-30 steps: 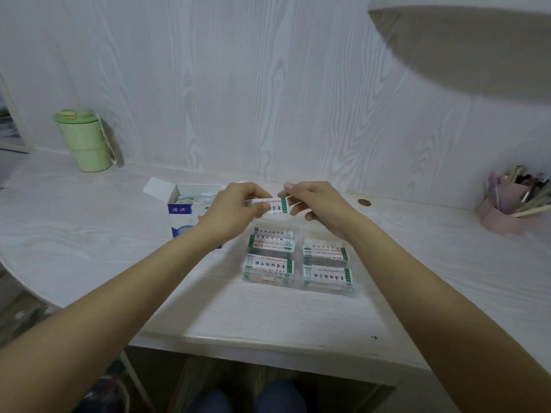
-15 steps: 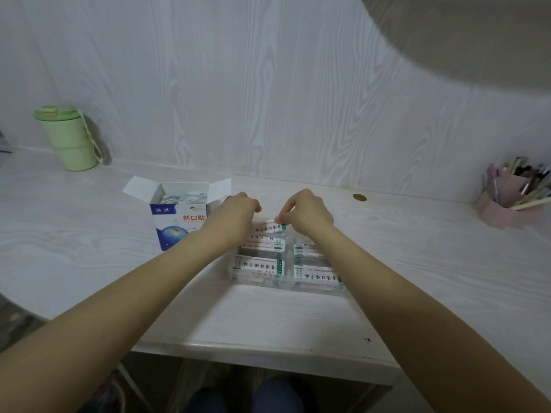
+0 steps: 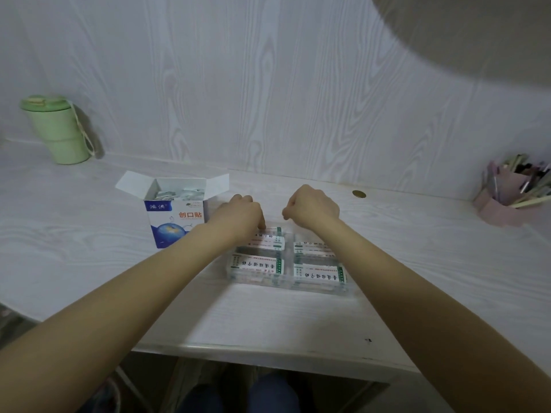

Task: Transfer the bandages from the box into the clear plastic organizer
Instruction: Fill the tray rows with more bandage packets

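The clear plastic organizer (image 3: 316, 289) lies mid-table, with white, green-edged bandage packets stacked in its compartments. My left hand (image 3: 238, 216) curls down over the far-left compartment. Its fingertips are on the left end of the top bandage (image 3: 269, 236), and its thumb is hidden. My right hand (image 3: 313, 208) hovers just above the organizer's far edge, fingers curled and holding nothing. The blue-and-white bandage box (image 3: 176, 217) stands open to the left of my left hand. More wrapped bandages (image 3: 176, 194) show inside it.
A green lidded cup (image 3: 56, 129) stands at the back left by the wall. A pink pen holder (image 3: 507, 201) sits at the far right, and a small brass disc (image 3: 358, 194) lies behind my right hand. The table's front edge (image 3: 268, 350) runs above my knees.
Both hands brought one bandage down from above the organizer into its far-left compartment. The right hand has since let go and lifted slightly away.
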Demonstrator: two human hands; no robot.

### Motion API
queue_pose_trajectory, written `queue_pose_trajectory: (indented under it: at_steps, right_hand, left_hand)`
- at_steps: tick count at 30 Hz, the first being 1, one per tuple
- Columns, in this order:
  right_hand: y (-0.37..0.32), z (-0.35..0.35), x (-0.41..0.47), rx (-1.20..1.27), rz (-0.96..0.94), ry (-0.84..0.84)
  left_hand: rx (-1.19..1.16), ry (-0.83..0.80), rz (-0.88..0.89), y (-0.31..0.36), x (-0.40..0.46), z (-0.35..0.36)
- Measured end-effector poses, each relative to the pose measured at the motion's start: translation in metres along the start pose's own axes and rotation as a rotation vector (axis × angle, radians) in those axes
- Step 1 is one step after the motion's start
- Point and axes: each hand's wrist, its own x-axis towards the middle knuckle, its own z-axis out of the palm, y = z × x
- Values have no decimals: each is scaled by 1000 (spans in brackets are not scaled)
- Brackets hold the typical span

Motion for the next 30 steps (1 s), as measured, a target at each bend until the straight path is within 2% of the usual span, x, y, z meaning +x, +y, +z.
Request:
queue_pose_trajectory:
  at_steps: [4, 14, 30]
  right_hand:
    - [0, 0, -5, -98, -9, -48]
    - [-12, 10, -10, -320, -102, -25]
    - [-14, 14, -7, -110, 1, -99]
  left_hand:
    - [-5, 29, 5, -2, 0, 0]
    - [14, 20, -16, -12, -2, 4]
    - [12, 8, -24, -11, -5, -3]
